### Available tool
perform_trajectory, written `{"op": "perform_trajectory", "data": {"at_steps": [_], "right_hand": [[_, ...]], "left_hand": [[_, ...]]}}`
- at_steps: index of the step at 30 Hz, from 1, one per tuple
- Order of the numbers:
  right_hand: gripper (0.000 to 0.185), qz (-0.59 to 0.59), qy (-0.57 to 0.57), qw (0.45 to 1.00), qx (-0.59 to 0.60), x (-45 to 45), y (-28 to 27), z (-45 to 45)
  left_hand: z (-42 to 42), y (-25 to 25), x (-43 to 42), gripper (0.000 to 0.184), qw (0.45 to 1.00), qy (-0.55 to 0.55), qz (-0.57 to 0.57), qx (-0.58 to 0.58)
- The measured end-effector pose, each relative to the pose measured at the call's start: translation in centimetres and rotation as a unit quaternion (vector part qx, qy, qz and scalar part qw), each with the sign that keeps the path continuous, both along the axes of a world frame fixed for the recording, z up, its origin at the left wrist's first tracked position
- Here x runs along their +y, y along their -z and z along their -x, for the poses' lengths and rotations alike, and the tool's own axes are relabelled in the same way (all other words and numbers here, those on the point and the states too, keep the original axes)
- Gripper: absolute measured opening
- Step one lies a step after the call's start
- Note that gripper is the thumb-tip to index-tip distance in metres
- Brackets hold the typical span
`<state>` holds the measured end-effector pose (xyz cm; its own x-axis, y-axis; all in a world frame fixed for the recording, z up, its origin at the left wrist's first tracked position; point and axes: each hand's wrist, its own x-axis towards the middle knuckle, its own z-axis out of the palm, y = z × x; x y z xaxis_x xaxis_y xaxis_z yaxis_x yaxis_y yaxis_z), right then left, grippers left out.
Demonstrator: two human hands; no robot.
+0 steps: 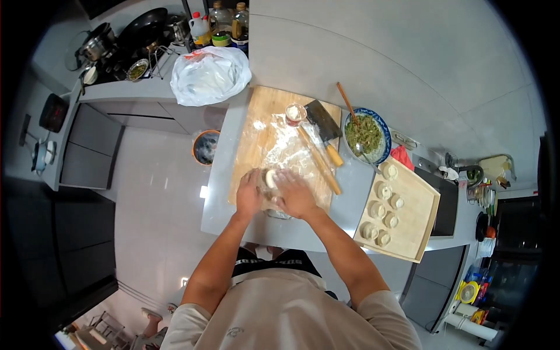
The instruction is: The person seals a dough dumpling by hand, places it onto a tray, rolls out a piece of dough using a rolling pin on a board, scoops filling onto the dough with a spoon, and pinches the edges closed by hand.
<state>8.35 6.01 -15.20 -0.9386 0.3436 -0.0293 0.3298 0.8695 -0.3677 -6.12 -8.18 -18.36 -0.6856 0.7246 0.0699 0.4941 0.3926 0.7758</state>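
A small white piece of dough [270, 178] lies on the floured wooden board [245, 157], between my two hands. My left hand [249, 192] rests at its left side with the fingers stretched forward. My right hand [294, 193] is on its right side, fingers spread and somewhat blurred, with the thumb apart. Whether either palm presses on the dough is hard to make out. Just below my hands is something in clear plastic [278, 214], partly covered. Further up the board are a rolling pin [319, 160], a cleaver [322, 121] and a small cup of flour [295, 113].
Right of the board stands a blue-rimmed bowl [387, 131] of green filling with a spoon and a wooden stick. A wooden tray [411, 233] holds several shaped dough pieces. A white plastic bag [210, 76] sits at the upper left, above an orange-rimmed bin [194, 153].
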Motion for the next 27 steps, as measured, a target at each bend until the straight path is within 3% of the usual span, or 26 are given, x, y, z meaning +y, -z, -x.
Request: {"op": "perform_trajectory", "data": {"at_steps": [1,5,8,10,11,12,14,18,21,23,27], "right_hand": [[0.067,0.006,-0.053,0.998,-0.042,-0.1,0.4,-0.1],[0.067,-0.03,-0.03,0.999,-0.012,0.7,0.1,0.0],[0.066,-0.008,-0.086,0.996,-0.031,1.9,1.7,-0.9],[0.062,0.001,0.094,0.995,-0.029,3.3,1.9,-1.5],[0.058,-0.052,0.162,0.983,0.069,3.8,2.0,-1.8],[0.058,-0.051,0.165,0.983,0.068,4.4,2.5,-2.4],[0.056,-0.134,0.292,0.945,0.056,5.6,3.2,-3.1],[0.051,-0.135,0.348,0.928,0.014,6.6,4.3,-4.3],[0.052,-0.077,0.356,0.93,-0.045,6.3,4.3,-4.6],[0.05,-0.115,0.321,0.94,0.01,4.7,4.0,-5.3],[0.042,-0.112,0.219,0.964,0.105,1.4,2.8,-5.0]], "left_hand": [[0.0,0.2,0.1,0.063,1.0,0.008,-0.003,0.001],[-0.1,0.5,0.1,0.065,0.999,0.018,0.006,0.048],[-0.4,-1.1,0.8,0.06,0.987,0.113,0.032,0.107],[-2.0,-1.8,1.1,0.065,0.952,0.232,0.136,0.148],[-2.6,-2.0,1.3,0.072,0.935,0.249,0.191,0.163],[-3.0,-1.7,1.4,0.072,0.935,0.252,0.192,0.162],[-3.2,-1.4,1.8,0.071,0.938,0.231,0.197,0.165],[-1.5,-1.2,1.2,0.066,0.934,0.259,0.174,0.176],[0.2,-1.3,0.3,0.06,0.973,0.173,0.118,0.096],[1.3,-1.2,0.4,0.055,0.999,-0.031,-0.001,0.011],[3.0,-1.6,1.0,0.052,0.989,-0.101,-0.035,0.105]]}}
